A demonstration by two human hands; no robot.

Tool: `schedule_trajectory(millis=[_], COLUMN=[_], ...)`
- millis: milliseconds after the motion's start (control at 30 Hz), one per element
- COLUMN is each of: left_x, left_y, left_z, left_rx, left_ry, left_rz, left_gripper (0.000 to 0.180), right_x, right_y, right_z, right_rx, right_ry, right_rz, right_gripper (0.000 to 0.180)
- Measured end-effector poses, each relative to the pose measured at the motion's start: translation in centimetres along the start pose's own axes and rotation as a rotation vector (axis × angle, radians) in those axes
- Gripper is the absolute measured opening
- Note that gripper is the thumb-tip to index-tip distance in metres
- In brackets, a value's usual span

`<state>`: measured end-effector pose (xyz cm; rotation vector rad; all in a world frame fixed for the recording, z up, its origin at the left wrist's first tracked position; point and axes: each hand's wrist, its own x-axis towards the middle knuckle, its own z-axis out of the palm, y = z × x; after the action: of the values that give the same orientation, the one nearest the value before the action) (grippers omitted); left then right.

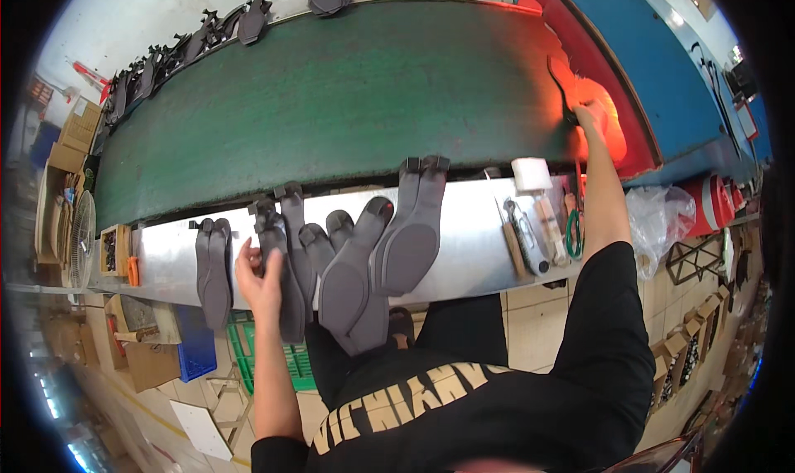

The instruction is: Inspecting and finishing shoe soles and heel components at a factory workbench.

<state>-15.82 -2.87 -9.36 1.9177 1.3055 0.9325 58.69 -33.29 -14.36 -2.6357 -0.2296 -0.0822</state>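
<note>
At the far right, my right hand (590, 115) is closed on a dark heeled shoe sole (563, 84), held upright in the orange glow at the opening of a blue machine. My left hand (261, 278) is beside the metal ledge, thumb and fingers apart, next to another dark heeled sole (287, 303); its thumb overlaps that sole's edge. To its left lies a pair of grey soles (214, 274). Several more soles, among them a large grey one (346, 291) and a pair (411, 245), lie to its right, their front ends overhanging the ledge.
Beyond the metal ledge (472, 258) runs a green conveyor belt (331, 92), with dark soles (197, 41) lined along its far side. Hand tools, green-handled scissors (574, 231) and a white roll (531, 175) lie at right. A blue machine housing (654, 67) bounds the belt's right end.
</note>
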Motion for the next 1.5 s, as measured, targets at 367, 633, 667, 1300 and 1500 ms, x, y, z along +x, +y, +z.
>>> schedule_trajectory(millis=[367,633,667,1300,1500], left_x=[-8.6,-13.4,-13.4,-3.8,-7.0], left_y=[15.0,12.4,12.4,18.7,15.8], left_z=[9.8,8.1,7.7,2.8,1.7], left_rx=[0.129,0.310,0.293,-0.543,-0.327], left_ry=[-0.595,-0.639,-0.683,-1.166,-0.855], left_rz=[0.894,0.947,0.926,0.214,0.379], left_gripper=[0.056,0.082,0.080,0.125,0.107], right_x=[-22.2,-35.0,-36.1,-47.1,-51.2], right_y=[-14.6,-16.5,-16.6,-23.1,-21.9], right_z=[-17.3,-24.0,-23.4,-11.1,-9.6], right_rx=[0.154,0.898,1.024,1.333,1.219], right_ry=[0.290,-0.127,-0.266,-0.689,-0.573], right_rz=[-0.601,-0.699,-0.637,-0.429,-0.506], right_gripper=[0.027,0.045,0.047,0.043,0.037])
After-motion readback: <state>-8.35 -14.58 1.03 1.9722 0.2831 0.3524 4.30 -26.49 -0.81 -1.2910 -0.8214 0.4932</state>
